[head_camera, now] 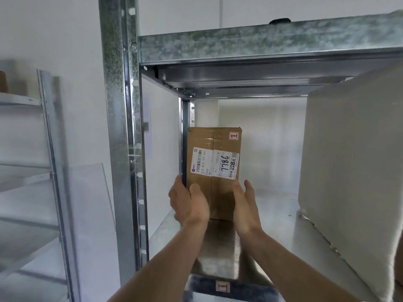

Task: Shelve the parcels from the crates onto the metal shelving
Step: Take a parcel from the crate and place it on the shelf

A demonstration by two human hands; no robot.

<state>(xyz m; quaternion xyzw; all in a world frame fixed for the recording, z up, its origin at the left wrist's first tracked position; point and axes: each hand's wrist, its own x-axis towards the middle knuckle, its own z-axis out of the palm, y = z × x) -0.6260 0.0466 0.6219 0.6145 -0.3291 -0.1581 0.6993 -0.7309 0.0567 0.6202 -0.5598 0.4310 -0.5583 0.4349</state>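
Parcel [214, 171] is standing upright on the metal shelf [272, 216], at ten o'clock; left hand [188, 203] fingers are grasping its edge, right hand [245, 205] is pressing flat, released. Next, I judge: letting go.

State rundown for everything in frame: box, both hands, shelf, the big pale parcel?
cardboard box: upright on the shelf, taped shut, label facing the camera, against the rear left upright.
left hand: grips the box's lower left edge, fingers round the side.
right hand: open, palm flat along the box's lower right side.
metal shelf: holds both parcels, bare between them.
large pale parcel: sealed, resting on the shelf's right side, apart from the box.
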